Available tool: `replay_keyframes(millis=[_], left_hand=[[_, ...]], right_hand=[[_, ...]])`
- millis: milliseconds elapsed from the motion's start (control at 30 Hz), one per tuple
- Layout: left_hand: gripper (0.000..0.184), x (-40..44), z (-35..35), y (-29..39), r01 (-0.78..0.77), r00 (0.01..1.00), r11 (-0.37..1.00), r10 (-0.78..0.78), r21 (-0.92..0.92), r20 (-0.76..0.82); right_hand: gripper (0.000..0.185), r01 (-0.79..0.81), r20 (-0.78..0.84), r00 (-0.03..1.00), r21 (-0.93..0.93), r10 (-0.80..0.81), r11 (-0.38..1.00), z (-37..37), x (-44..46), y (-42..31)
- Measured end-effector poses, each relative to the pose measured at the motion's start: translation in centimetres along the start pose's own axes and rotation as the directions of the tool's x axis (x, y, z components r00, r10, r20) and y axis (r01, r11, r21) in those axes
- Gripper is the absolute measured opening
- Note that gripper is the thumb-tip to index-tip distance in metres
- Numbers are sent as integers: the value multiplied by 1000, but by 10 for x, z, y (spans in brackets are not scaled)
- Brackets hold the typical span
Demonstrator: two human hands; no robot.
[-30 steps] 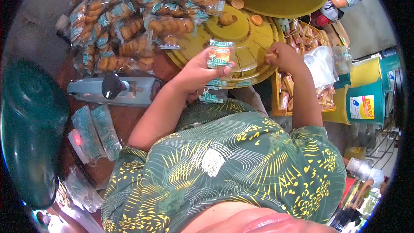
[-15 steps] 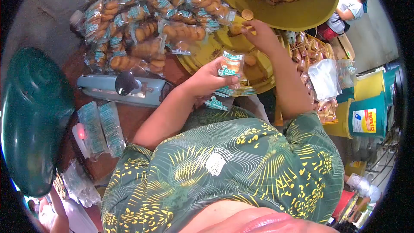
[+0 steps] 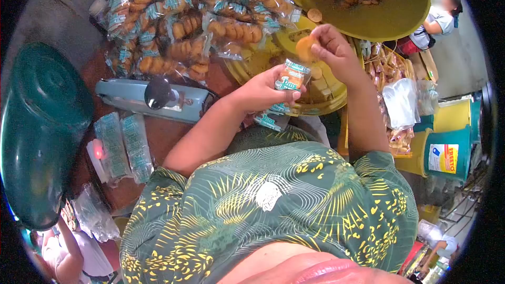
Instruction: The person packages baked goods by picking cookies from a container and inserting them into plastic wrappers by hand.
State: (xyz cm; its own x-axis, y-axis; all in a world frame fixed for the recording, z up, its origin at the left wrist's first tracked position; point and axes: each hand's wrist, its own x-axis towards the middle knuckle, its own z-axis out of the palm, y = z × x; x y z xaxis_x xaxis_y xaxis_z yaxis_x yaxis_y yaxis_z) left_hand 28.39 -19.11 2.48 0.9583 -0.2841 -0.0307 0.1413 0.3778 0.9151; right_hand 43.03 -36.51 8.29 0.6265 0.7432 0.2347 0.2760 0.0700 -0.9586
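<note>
My left hand (image 3: 263,90) is closed around a small clear plastic packet (image 3: 293,77) with teal print, upright, with a round cookie showing inside. In my right hand (image 3: 337,55), the fingers pinch a round golden cookie (image 3: 305,49) just above the packet's top. Below both hands lies a yellow round lid (image 3: 329,102) with a few cookies on it. Another cookie (image 3: 314,15) rests by the rim of the yellow tub (image 3: 405,18), which holds many cookies. More printed packets (image 3: 271,120) lie under my left hand.
Filled cookie packets (image 3: 184,29) are piled at the back left. In front of them sits a blue bag sealer (image 3: 184,109). Stacks of printed bags (image 3: 138,150) lie near it. Green plastic (image 3: 44,126) stands far left. Packed goods (image 3: 386,66), buckets (image 3: 447,150) and a person (image 3: 441,21) are at right.
My right hand has lifted off the lid with a cookie and moved toward the packet. My left hand still holds the packet. The whole view has shifted slightly.
</note>
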Motion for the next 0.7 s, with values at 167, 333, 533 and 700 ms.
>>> replay_keyframes(millis=[167,333,533,700], left_hand=[[49,0,-3,-4,60,994,998,-60,9,91],[49,-1,-2,-1,47,999,998,-46,-46,28],[53,5,-6,-7,7,1000,994,-4,-110,27],[58,4,-8,-8,25,998,995,-20,-101,53]], right_hand=[[17,-75,315,938,-230,147,970,10,-10,-14],[18,254,85,966,-486,-244,836,40,-13,-15],[19,235,-27,936,-695,-350,680,61,-21,-12],[24,30,-159,970,-677,-185,736,35,-6,-6]])
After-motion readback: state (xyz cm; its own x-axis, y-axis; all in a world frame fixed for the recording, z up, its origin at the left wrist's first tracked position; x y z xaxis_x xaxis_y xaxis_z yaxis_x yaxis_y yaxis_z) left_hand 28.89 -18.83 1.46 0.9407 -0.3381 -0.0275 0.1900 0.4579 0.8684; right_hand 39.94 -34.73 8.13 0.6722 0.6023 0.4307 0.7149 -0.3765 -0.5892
